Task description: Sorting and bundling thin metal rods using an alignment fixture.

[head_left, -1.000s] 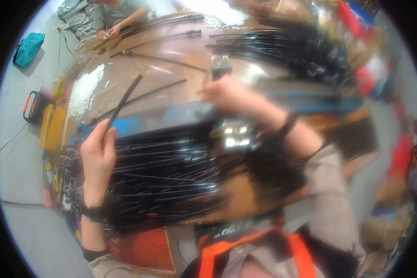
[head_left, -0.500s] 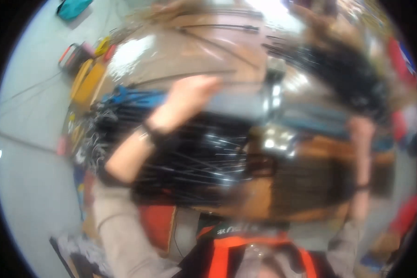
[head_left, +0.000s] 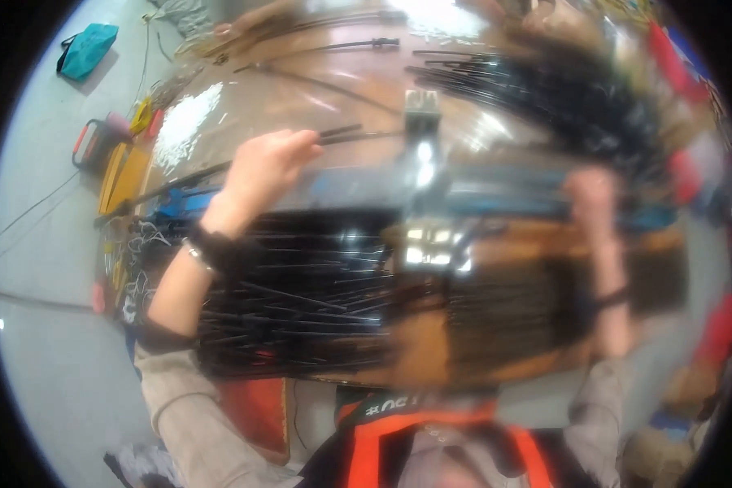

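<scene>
My left hand (head_left: 272, 163), with a dark band and a bracelet at the wrist, is closed over the far side of the bench. A thin black rod (head_left: 340, 129) sticks out past its fingers and seems to pass through the grip. Over the right end of a long blue-grey rail (head_left: 496, 183) is my right hand (head_left: 594, 199), curled like a fist and blurred; what it holds, if anything, is hidden. Between the hands stands a shiny metal fixture (head_left: 423, 163). A mass of black rods (head_left: 301, 301) lies on the near left of the bench.
Another bundle of black rods (head_left: 577, 106) lies at the far right, with a co-worker's hand (head_left: 553, 16) beyond it. A second blurred hand (head_left: 256, 20) shows at the far left. A yellow part (head_left: 120, 175) and a dark box (head_left: 98, 142) stand off the bench's left end.
The whole view has shifted, so the bench and fixture appear further left. My left hand stays near the rod. My right hand appears a little farther left and higher.
</scene>
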`<action>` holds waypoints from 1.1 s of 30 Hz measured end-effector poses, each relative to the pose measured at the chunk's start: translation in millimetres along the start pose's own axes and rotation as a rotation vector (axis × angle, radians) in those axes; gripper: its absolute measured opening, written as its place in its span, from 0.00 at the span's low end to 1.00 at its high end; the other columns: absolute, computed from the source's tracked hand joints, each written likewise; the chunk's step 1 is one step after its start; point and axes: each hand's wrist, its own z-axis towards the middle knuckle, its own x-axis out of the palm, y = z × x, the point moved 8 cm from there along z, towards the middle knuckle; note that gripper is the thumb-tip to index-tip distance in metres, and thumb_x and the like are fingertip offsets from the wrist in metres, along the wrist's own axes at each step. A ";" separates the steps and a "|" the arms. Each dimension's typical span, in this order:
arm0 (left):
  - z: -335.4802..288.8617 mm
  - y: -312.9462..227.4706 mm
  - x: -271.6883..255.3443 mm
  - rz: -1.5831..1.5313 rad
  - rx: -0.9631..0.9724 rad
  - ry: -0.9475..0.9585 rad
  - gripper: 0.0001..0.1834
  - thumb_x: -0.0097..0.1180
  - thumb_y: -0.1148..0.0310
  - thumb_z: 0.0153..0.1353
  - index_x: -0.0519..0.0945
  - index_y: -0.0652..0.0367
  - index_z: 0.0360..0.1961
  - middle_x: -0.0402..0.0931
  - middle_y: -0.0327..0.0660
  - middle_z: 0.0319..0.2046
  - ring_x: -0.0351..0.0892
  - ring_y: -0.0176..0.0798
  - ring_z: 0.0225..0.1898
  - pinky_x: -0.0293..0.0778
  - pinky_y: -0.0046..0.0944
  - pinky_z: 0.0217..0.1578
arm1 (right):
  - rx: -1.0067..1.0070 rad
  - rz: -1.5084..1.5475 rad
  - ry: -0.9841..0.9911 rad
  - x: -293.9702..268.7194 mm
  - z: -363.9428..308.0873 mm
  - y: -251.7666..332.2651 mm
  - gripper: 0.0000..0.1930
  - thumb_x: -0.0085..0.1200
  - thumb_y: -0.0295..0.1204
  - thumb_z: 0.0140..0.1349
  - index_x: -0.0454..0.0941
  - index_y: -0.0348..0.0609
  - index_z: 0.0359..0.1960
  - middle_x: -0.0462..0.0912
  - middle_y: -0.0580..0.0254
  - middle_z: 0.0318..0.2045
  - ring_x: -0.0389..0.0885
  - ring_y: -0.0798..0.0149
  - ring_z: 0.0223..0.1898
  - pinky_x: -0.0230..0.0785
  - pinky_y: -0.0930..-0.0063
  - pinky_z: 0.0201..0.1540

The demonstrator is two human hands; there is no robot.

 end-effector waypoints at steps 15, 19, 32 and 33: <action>-38.2 14.6 9.9 -0.018 0.014 0.027 0.10 0.56 0.74 0.59 0.82 0.56 0.42 0.82 0.47 0.34 0.82 0.52 0.36 0.78 0.44 0.37 | 0.072 -0.203 -0.015 -20.8 -10.5 -40.9 0.03 0.60 0.26 0.56 0.79 0.48 0.32 0.83 0.64 0.30 0.77 0.57 0.41 0.59 0.60 0.55; -4.5 -14.4 59.6 -0.029 0.189 0.058 0.08 0.54 0.75 0.56 0.80 0.54 0.38 0.82 0.44 0.33 0.81 0.53 0.36 0.78 0.47 0.35 | 0.068 -0.200 0.072 -4.5 -18.7 -48.1 0.05 0.59 0.25 0.56 0.79 0.43 0.34 0.80 0.55 0.31 0.77 0.49 0.39 0.66 0.59 0.46; 9.2 -33.4 97.5 -0.159 0.033 -0.026 0.13 0.54 0.58 0.63 0.78 0.55 0.29 0.79 0.46 0.26 0.79 0.55 0.31 0.74 0.52 0.32 | 0.085 -0.113 -0.076 7.3 -52.7 -70.0 0.05 0.52 0.21 0.61 0.76 0.38 0.38 0.77 0.50 0.34 0.75 0.47 0.42 0.64 0.58 0.49; 9.8 -34.7 100.9 -0.153 0.033 -0.033 0.13 0.54 0.58 0.63 0.78 0.55 0.29 0.79 0.46 0.26 0.79 0.55 0.31 0.74 0.52 0.32 | 0.079 -0.126 -0.095 8.5 -53.4 -70.9 0.05 0.52 0.21 0.61 0.76 0.38 0.39 0.77 0.50 0.34 0.75 0.48 0.43 0.65 0.58 0.49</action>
